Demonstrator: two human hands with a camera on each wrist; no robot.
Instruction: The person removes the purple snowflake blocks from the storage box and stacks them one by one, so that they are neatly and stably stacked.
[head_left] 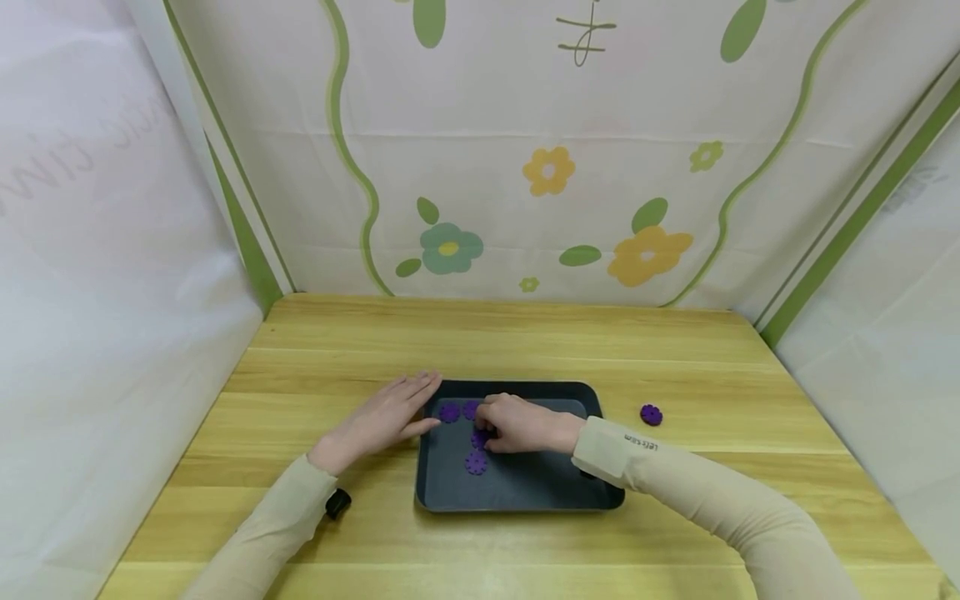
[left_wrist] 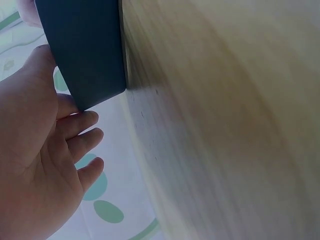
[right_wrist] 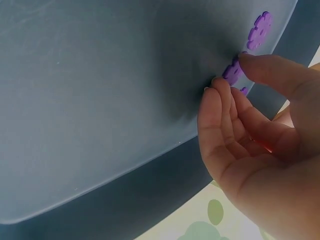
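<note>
Lying between my right thumb and bent fingers is a purple flower-shaped disc (right_wrist: 232, 73), low in the dark tray (head_left: 540, 492); my right hand (head_left: 519, 423) curls round it, thumb tip against its edge. The near disc (head_left: 476, 462) sits just beside it, the corner disc (head_left: 449, 412) and half-covered disc (head_left: 470, 409) beyond; the outside disc (head_left: 651, 414) rests on the table (head_left: 705, 375). My left hand (head_left: 382, 417) touches the tray's far left corner, fingers extended, thumb apart.
</note>
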